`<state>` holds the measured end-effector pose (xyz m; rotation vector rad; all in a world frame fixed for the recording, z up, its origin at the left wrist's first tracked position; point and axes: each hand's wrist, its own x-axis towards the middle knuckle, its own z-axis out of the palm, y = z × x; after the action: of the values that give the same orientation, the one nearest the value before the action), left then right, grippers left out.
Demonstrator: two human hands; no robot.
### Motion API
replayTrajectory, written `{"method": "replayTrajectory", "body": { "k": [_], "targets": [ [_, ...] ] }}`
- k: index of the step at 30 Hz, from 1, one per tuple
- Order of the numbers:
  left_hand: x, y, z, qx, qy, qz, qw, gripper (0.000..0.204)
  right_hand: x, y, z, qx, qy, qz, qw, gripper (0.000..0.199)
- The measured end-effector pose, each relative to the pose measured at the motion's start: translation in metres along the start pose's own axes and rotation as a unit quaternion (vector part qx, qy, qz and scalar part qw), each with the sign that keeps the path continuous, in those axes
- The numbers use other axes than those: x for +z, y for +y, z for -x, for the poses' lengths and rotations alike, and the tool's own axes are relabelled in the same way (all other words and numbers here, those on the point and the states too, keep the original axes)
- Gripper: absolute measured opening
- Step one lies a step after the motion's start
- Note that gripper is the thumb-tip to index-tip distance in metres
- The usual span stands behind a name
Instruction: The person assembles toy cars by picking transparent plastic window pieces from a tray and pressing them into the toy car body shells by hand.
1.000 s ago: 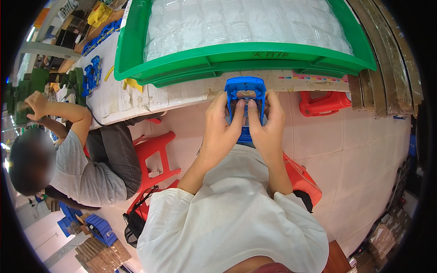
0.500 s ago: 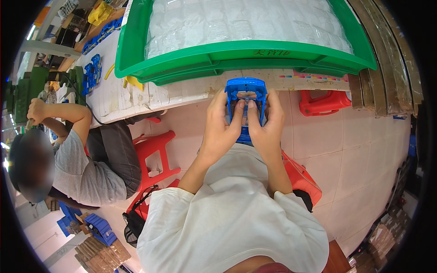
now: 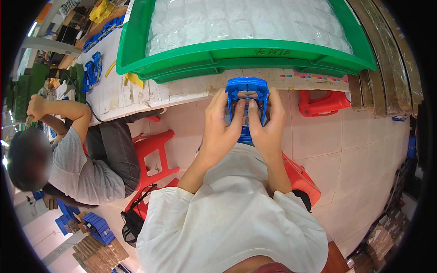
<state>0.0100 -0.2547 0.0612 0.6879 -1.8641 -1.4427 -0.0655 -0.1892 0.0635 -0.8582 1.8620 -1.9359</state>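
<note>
Scuffed white desk (image 3: 154, 96) across top of frame, green tray (image 3: 218, 53) of clear-wrapped packs (image 3: 246, 22) on it. Pale tiled floor (image 3: 318, 145), red stool (image 3: 150, 146) and co-worker (image 3: 88, 175) at left. Blue shell (image 3: 247, 83) upper center: glossy, hollow. Left grip (image 3: 219, 123) and right grip (image 3: 271, 123) pinch its sides.

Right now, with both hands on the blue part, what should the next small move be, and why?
Probably a light press with both thumbs: the left hand and right hand clasp the blue part from either side, and the thumbs lie next to each other over its middle, so the grip seems braced for it.
</note>
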Motion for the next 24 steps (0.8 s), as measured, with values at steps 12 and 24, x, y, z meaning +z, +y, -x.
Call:
{"method": "replayTrajectory", "body": {
  "k": [12,24],
  "targets": [
    [0.005,-0.007,0.003,0.004,0.028,0.034,0.999,0.007,-0.001,0.007,0.003,-0.018,0.004,0.016,1.0,0.014],
    [0.008,-0.006,-0.01,0.011,0.045,-0.018,0.999,0.004,0.001,0.008,-0.008,-0.015,0.013,0.001,1.0,0.012]
  ]
}}
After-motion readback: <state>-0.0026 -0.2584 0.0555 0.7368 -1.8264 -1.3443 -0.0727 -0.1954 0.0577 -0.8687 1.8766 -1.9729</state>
